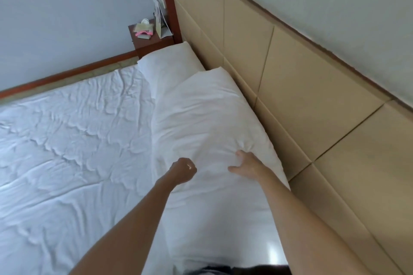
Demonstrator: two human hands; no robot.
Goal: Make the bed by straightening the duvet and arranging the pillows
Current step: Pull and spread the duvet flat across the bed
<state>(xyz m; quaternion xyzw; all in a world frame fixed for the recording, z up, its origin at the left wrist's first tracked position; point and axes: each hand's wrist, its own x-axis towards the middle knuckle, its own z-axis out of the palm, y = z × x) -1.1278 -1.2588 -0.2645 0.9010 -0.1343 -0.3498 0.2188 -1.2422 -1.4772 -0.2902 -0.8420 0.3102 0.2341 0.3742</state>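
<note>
A long white pillow (201,118) lies along the tan headboard (290,69). A second white pillow (167,62) sits beyond it at the far corner, partly under the near one's end. My right hand (245,163) grips the near pillow's fabric, fingers dug in so that creases bunch around them. My left hand (183,169) is a closed fist at the pillow's left edge; whether it holds cloth is hidden. A wrinkled white sheet or duvet (67,152) covers the bed to the left.
A dark wooden bedside shelf (152,40) at the far corner carries a card, small packets and a pink item. A wood trim runs along the far bedside against the grey wall. The headboard panels rise close on the right.
</note>
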